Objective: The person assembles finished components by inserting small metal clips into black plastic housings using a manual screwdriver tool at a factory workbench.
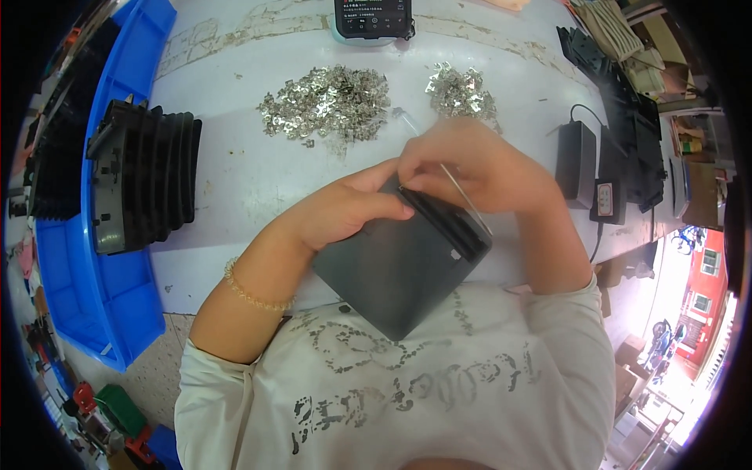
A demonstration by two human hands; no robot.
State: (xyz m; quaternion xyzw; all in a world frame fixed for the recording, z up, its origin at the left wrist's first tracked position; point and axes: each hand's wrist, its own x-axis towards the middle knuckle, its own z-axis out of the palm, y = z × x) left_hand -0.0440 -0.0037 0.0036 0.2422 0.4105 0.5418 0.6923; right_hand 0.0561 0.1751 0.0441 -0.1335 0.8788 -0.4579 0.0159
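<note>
My left hand grips a dark grey plastic housing by its far edge, thumb lying on the flat face. The housing is tilted close to my chest, its slotted side facing right. Over that slotted side my right hand is closed in a pinch, fingertips at the housing's edge. What the fingertips hold is too small to name. A thin, pale rod-like strip runs from beside the right fingers to the housing's right corner; I cannot tell whether the hand holds it. Two heaps of small shiny metal clips lie beyond my hands.
A row of black plastic housings stands on the left, beside a blue bin. A phone is propped at the far edge. On the right are a black power adapter with its cable and more stacked black parts.
</note>
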